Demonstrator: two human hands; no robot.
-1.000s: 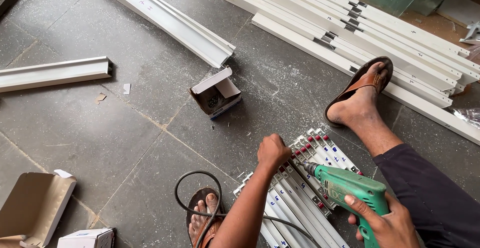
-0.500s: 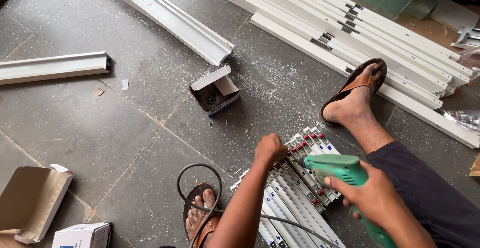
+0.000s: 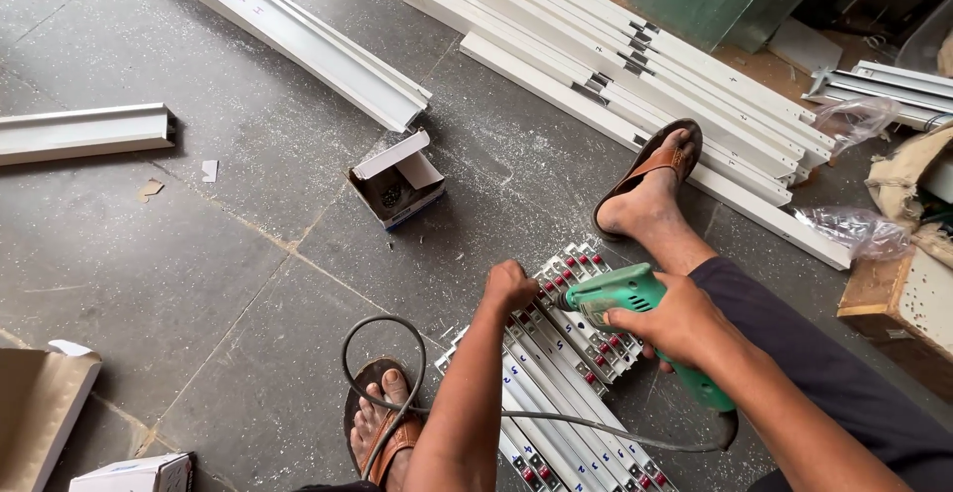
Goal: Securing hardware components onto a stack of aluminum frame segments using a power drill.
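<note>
Head view, looking down at the floor. Nearest to me: a foot in a brown sandal [image 3: 382, 427] w/ a grey cord [image 3: 397, 353] looping over it. Next comes the bundle of white rails [image 3: 556, 383], lying flat on the grey floor [image 3: 199, 283]. Its long way runs from bottom right up to top left, w/ little red bits along the rail ends.

Left hand [image 3: 511, 286] is curled into a fist and presses down on the top end of the bundle. I can't tell if it pinches something small. Right hand [image 3: 680, 318] is wrapped tight round the green drill [image 3: 635, 313]. The drill tip points left, straight at the left hand, just beside its knuckles and right over the rail ends. So both hands sit at the same end of the bundle, left one a bit nearer to it.

Further off: other foot [image 3: 650, 189] in a sandal, resting on long white bars [image 3: 615, 65]. Left of that, a small open box [image 3: 395, 182] w/ dark bits inside, well apart from the hands. Far back, one more long white bar [image 3: 288, 30], & a short one [image 3: 84, 133] at left.
</note>
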